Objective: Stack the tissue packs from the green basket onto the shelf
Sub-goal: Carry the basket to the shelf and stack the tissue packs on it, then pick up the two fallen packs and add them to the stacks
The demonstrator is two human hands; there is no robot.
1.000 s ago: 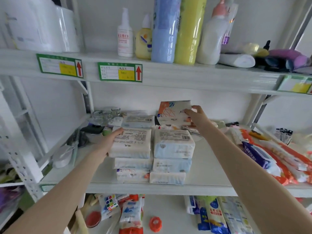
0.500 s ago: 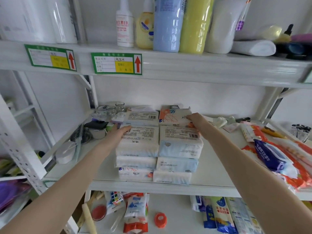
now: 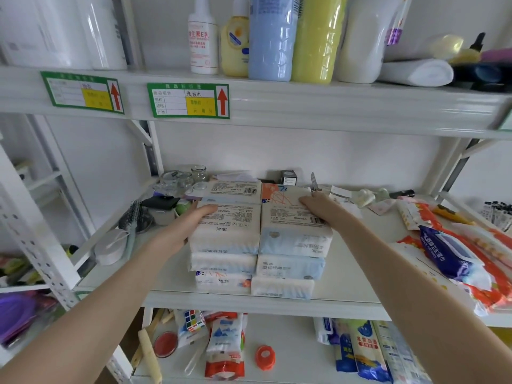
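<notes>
Two stacks of tissue packs, each three high, stand side by side at the front of the white middle shelf [image 3: 263,303]. My left hand [image 3: 191,220] grips the left side of the left stack's top pack [image 3: 230,231], thumb on top. Behind the right stack's top pack [image 3: 293,236] lies an orange-patterned tissue pack [image 3: 279,194], level with another pack [image 3: 235,189] to its left. My right hand [image 3: 318,207] lies over the orange pack's near right corner, fingers on it. The green basket is out of view.
Glass jars [image 3: 182,178] and a hairbrush [image 3: 134,214] crowd the shelf's left end. A blue wipes pack [image 3: 443,250] and red-orange packets fill the right. Bottles [image 3: 270,37] stand on the shelf above. A Rubik's cube [image 3: 194,321] and an orange lid [image 3: 265,357] lie on the shelf below.
My right hand has lowered the orange-patterned pack from above the stacks down behind the right stack. My left hand has stayed on the left stack's top pack.
</notes>
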